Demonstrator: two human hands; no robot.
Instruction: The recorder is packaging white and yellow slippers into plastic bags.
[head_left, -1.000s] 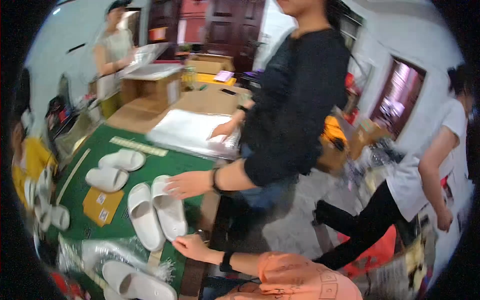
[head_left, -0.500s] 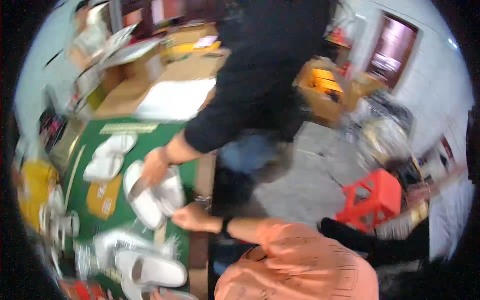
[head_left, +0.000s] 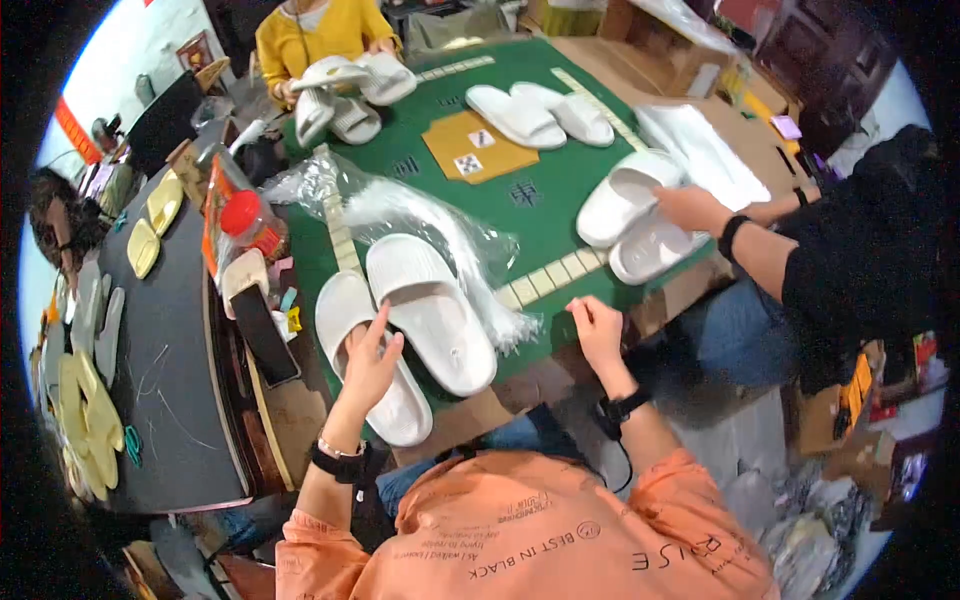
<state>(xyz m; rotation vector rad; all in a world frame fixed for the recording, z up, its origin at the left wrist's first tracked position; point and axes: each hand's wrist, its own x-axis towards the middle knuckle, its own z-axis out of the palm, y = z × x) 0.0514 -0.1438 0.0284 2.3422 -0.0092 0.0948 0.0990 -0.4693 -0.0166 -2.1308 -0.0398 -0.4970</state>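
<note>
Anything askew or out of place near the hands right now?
The two white slippers by the left hand lie staggered, one farther forward than the other. A crumpled clear plastic bag sprawls behind them on the green table. Nothing looks damaged or spilled.

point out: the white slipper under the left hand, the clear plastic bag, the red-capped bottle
white slipper (head_left: 400, 405): head view, bare sole near the toe end.
clear plastic bag (head_left: 420, 215): head view, crumpled middle of the film.
red-capped bottle (head_left: 243, 212): head view, on the red cap.
</note>
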